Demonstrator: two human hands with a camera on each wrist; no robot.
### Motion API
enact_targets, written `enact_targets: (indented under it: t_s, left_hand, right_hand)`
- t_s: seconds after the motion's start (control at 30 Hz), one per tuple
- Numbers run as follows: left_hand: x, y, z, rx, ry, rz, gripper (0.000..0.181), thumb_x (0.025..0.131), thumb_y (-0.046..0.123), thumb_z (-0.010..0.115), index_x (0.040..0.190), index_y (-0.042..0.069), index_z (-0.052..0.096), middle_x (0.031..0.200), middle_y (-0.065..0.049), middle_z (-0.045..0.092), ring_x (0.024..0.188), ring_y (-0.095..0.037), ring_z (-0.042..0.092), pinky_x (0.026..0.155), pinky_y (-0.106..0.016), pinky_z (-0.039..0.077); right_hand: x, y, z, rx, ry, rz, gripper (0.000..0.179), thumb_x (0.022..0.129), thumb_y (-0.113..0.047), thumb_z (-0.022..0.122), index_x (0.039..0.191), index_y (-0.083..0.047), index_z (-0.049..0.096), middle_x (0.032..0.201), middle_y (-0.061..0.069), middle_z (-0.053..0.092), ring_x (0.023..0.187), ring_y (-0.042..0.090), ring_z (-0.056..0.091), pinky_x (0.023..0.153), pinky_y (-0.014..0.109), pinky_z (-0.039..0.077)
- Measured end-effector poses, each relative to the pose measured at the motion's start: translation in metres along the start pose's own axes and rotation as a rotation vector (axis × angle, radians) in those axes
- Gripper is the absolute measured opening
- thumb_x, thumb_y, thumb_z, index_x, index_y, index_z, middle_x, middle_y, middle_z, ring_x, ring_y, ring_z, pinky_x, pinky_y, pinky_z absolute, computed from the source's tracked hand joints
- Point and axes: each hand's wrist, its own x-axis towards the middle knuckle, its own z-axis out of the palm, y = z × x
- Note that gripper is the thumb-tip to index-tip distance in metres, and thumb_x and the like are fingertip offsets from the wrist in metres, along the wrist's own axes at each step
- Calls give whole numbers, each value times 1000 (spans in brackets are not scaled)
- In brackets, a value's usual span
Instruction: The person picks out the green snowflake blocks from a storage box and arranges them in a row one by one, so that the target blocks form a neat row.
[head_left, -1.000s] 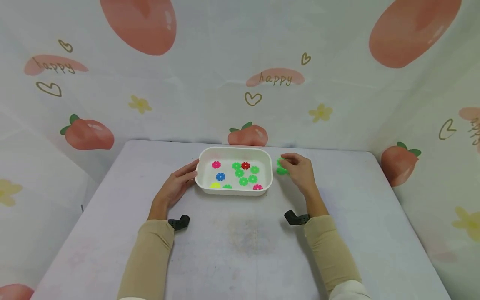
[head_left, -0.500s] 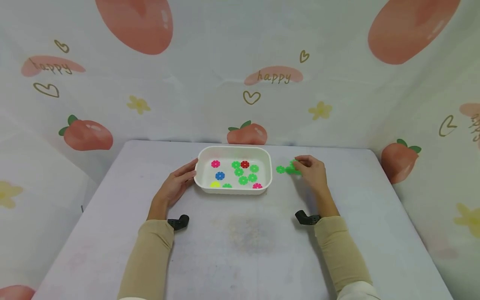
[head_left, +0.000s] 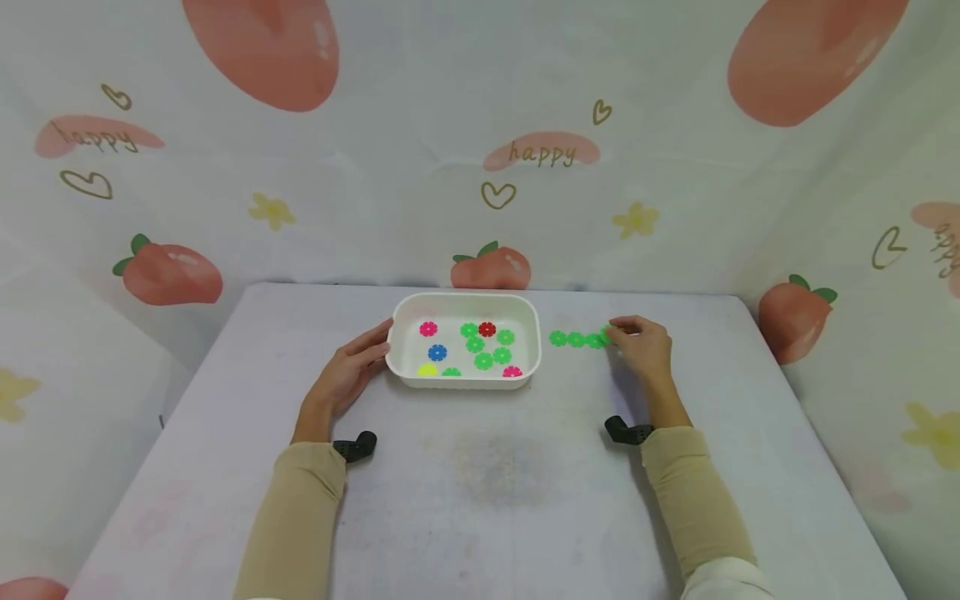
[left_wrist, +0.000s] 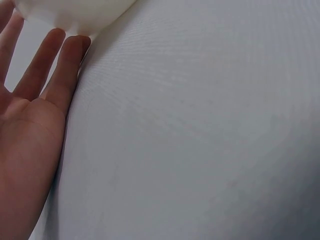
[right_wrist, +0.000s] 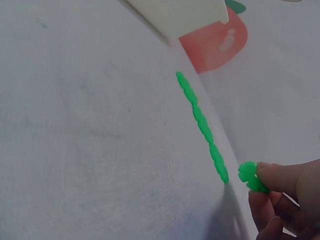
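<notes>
My right hand (head_left: 643, 350) pinches a green notched plastic disc (right_wrist: 248, 173) between thumb and fingers, just off the right end of a row of green discs (head_left: 576, 340) on the table. In the right wrist view this row (right_wrist: 202, 122) lies flat in a line, and the held disc is apart from it. My left hand (head_left: 345, 379) rests its fingertips against the left side of a white plastic tray (head_left: 465, 384); the left wrist view shows the fingers (left_wrist: 62, 75) nearly straight. Inside lie loose notched discs: several green, a blue one (head_left: 437, 352), a dark red one (head_left: 487, 330), pink ones and a yellow one.
The table (head_left: 480, 517) has a pale cover with a faint stain near the middle. A patterned cloth backdrop (head_left: 390, 167) hangs behind the table and at both sides. Each wrist wears a small black camera mount (head_left: 356, 447).
My right hand has moved rightward along the row. More green discs now show lying in line on the table to its left. The left hand stays at the tray.
</notes>
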Motion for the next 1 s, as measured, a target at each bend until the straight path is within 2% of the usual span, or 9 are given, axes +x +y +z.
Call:
enact_targets:
  t_s: [0.2,0.3,0.47,0.73,0.9,1.0]
  left_hand:
    - [2,-1,1,-2,3,-2,55,104,26,59,157,26,42,167,0,35,147,-10,38,126,-33,34]
    - [2,-2,1,-5,5,-3,55,104,27,60,156,26,43,167,1,35,148,-10,37,126,-34,34]
    - [2,-2,0,-4,6,-1,56,104,26,60,157,25,42,167,-1,35,148,-11,38,125,-32,35]
    - [1,2,1,8,6,13,55,104,25,59,157,25,42,167,-1,34,151,-14,35,127,-35,32]
    - [0,1,1,5,7,10,55,105,24,58,157,24,42,167,-1,35,150,-14,36,127,-36,32]
    - [0,0,1,0,10,7,55,104,25,59,156,24,43,166,-1,36,148,-11,38,127,-35,32]
  right_hand:
    - [2,7,-4,-88,20,-26,28,94,-25,71,114,-7,77,107,15,75,95,24,62,75,24,44]
    - [3,8,-5,-116,16,-35,27,94,-24,71,113,-6,77,108,18,75,99,29,65,75,24,45]
    - [3,6,-6,-149,-14,-44,29,95,-24,70,114,-3,76,110,20,75,102,33,65,75,24,47]
    - [2,3,-3,-248,-49,-49,28,97,-23,68,114,-3,76,116,20,74,110,37,65,85,44,54]
    - [2,0,-1,-305,-37,-81,32,99,-23,64,122,-2,72,114,23,69,104,38,61,77,43,52]
    - [0,-4,-2,-342,-27,-118,39,101,-25,60,131,-1,66,120,26,60,111,44,55,83,51,51]
